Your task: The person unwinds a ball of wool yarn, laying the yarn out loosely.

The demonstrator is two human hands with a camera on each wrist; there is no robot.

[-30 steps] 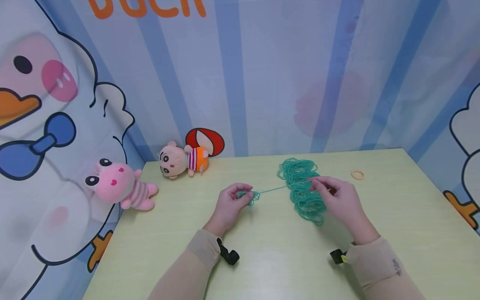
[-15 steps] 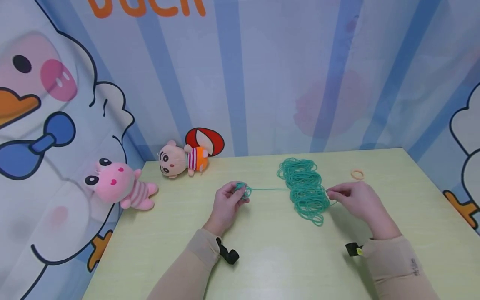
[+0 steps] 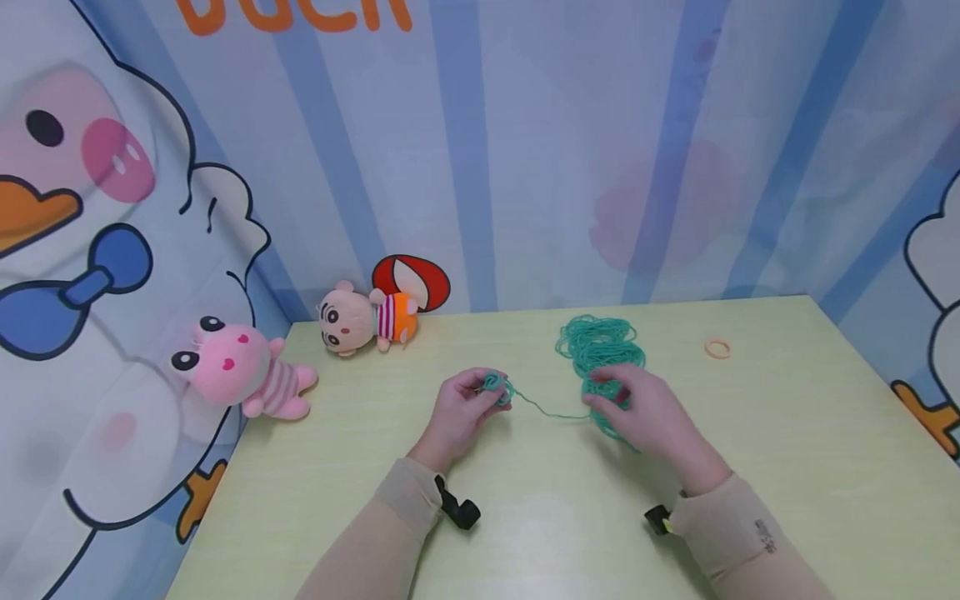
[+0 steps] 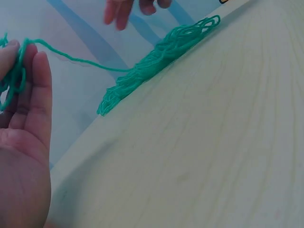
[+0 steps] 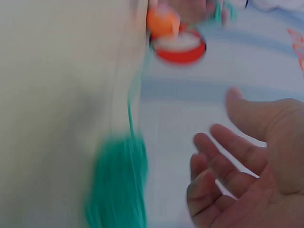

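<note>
A small coil of green yarn (image 3: 497,386) is pinched between the thumb and fingers of my left hand (image 3: 459,414), left of the middle of the table. From it a slack strand (image 3: 551,415) runs to the larger loose skein of green yarn (image 3: 597,337), which lies in long loops on the table. My right hand (image 3: 656,417) hovers over the near part of that skein and hides some of it in the head view. In the right wrist view, the right hand's thumb and fingers (image 5: 228,178) are apart with nothing between them, beside the blurred skein (image 5: 118,185).
An orange ring-shaped band (image 3: 717,348) lies right of the skein. Two plush toys, one pink (image 3: 247,371) and one in orange shorts (image 3: 367,319), lie at the left of the pale wooden table (image 3: 540,517). A printed cloth (image 3: 525,150) hangs behind.
My right hand moved out to the right past the skein, then came back left over it. The strand to the left hand has gone from taut to slack. The left hand barely moved.
</note>
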